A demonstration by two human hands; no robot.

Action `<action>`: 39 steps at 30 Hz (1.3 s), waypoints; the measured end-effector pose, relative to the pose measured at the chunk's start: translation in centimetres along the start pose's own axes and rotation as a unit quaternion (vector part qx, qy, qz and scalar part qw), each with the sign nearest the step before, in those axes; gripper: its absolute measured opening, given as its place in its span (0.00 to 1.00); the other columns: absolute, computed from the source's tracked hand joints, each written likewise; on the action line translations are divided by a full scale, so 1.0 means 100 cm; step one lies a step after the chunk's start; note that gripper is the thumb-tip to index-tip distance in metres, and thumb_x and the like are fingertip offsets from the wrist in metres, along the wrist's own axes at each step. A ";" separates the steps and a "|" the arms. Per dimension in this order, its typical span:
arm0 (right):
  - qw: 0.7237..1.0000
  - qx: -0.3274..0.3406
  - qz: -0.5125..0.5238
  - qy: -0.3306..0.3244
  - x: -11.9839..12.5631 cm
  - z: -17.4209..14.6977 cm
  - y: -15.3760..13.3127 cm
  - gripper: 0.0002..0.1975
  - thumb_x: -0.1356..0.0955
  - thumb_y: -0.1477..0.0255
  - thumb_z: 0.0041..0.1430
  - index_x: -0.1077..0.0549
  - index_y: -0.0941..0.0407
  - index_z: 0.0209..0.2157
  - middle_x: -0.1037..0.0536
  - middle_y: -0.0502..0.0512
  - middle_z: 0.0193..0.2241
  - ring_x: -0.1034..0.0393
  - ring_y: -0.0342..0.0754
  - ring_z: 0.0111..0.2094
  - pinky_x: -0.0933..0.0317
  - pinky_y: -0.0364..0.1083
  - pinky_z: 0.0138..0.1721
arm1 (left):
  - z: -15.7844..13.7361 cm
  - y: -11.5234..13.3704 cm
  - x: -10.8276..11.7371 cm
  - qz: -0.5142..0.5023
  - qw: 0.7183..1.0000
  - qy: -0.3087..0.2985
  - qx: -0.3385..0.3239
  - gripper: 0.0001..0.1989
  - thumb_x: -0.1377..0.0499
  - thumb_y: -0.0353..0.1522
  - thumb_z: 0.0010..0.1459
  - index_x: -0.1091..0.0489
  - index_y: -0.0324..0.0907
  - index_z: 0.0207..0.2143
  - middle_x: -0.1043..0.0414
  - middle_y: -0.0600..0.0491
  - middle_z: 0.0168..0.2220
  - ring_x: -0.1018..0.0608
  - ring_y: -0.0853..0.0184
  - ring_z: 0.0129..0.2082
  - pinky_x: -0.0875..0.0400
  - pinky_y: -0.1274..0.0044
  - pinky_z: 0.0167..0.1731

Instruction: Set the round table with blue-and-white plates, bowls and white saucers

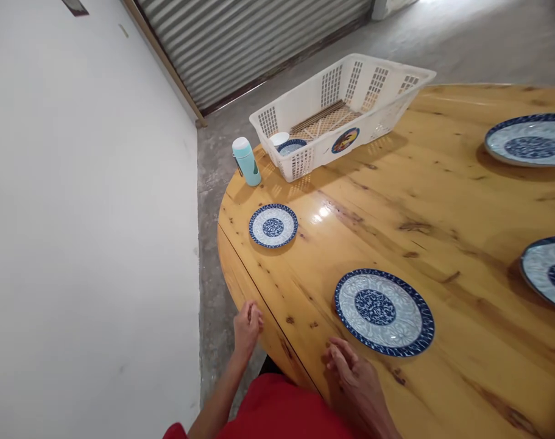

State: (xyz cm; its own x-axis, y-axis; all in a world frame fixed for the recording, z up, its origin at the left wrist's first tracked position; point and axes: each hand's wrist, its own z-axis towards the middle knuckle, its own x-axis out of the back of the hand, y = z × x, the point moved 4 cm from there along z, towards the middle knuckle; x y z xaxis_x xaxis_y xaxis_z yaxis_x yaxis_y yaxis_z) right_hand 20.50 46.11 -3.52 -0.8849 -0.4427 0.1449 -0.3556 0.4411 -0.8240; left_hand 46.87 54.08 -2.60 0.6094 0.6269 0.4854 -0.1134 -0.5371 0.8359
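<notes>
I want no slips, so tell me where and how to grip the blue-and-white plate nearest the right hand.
The blue-and-white plate is probably best pinched top and bottom at its dark-blue rim, coming from the right hand's side: it lies face up, shallow and handleless, that edge facing the hand.

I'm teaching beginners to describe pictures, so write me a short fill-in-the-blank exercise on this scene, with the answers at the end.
1. Outside the basket, ____ plates show on the table.
2. These plates have dark ____ rims.
3. Of the bottle and the basket, the one with sticks inside is the ____.
4. The person's shirt is coloured ____.

Missing words: four; blue; basket; red.
</notes>
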 end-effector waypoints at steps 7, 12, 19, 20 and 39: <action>0.999 0.014 -0.019 -0.043 0.020 -0.010 0.015 0.29 0.38 0.48 0.50 0.26 0.58 0.40 0.20 0.58 0.26 0.25 0.53 0.27 0.32 0.48 0.30 | -0.095 -0.024 -0.022 0.057 0.994 -0.086 -0.022 0.17 0.51 0.42 0.64 0.29 0.42 0.38 0.25 0.53 0.26 0.23 0.69 0.24 0.29 0.78 0.27; 0.999 0.015 -0.028 -0.006 0.058 -0.020 0.037 0.29 0.36 0.48 0.46 0.25 0.57 0.39 0.19 0.59 0.28 0.24 0.55 0.29 0.32 0.49 0.31 | -0.122 -0.013 -0.046 0.100 0.978 -0.171 -0.069 0.15 0.53 0.38 0.65 0.29 0.42 0.40 0.24 0.54 0.28 0.23 0.71 0.24 0.30 0.80 0.28; 0.991 -0.045 -0.008 0.125 0.111 -0.060 0.088 0.31 0.35 0.47 0.43 0.25 0.57 0.40 0.19 0.60 0.31 0.24 0.56 0.31 0.30 0.51 0.35 | -0.114 -0.001 -0.053 0.143 0.959 -0.206 -0.135 0.13 0.51 0.34 0.64 0.28 0.42 0.42 0.22 0.54 0.30 0.22 0.71 0.28 0.30 0.80 0.33; 0.988 -0.053 0.001 0.143 0.113 -0.070 0.094 0.31 0.34 0.48 0.44 0.25 0.58 0.41 0.19 0.60 0.32 0.24 0.56 0.31 0.30 0.51 0.34 | -0.114 -0.003 -0.052 0.142 0.957 -0.212 -0.136 0.13 0.51 0.34 0.64 0.28 0.41 0.41 0.22 0.54 0.30 0.22 0.71 0.28 0.30 0.80 0.32; 0.969 -0.040 0.012 0.244 0.061 -0.203 0.163 0.29 0.34 0.46 0.48 0.23 0.55 0.40 0.18 0.59 0.31 0.24 0.51 0.27 0.30 0.46 0.29 | -0.191 -0.058 -0.065 0.183 0.867 -0.395 -0.241 0.12 0.50 0.31 0.64 0.27 0.45 0.37 0.23 0.55 0.28 0.22 0.70 0.28 0.32 0.80 0.34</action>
State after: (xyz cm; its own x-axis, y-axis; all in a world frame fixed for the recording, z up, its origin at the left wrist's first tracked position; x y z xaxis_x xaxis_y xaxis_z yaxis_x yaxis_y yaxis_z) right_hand 3.22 66.43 -4.99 -0.9226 -0.0180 0.3852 -0.3388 0.5151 -0.7874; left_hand 28.59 63.88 -5.77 0.7890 -0.2215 0.5730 -0.6120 -0.2011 0.7649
